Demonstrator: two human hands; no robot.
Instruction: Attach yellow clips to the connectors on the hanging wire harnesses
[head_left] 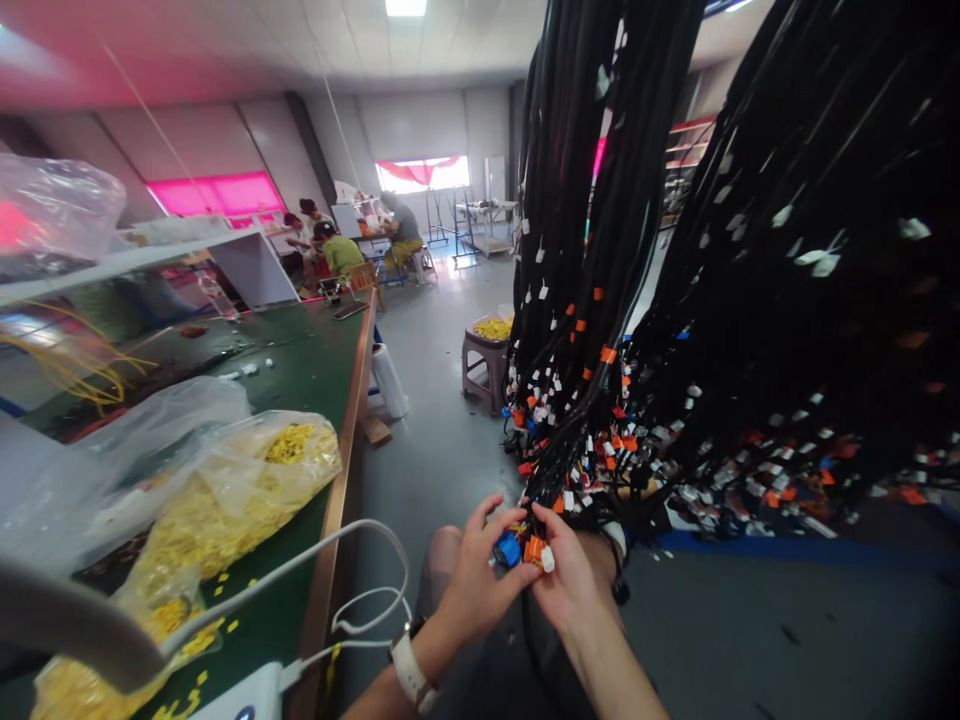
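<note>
Blue connector, 1, pinched betw. left hand & right hand.

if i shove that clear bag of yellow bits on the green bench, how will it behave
The bag of yellow pieces would probably slump rather than slide: its thin film sags. It looks full, so likely hefty. Loose pieces lie on the green bench, so more may spill.

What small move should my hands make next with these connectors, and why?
Probably separate one connector from the cluster. The left hand pinches a blue connector and the right hand an orange one, touching each other, with the hanging wires crowding just above.
</note>
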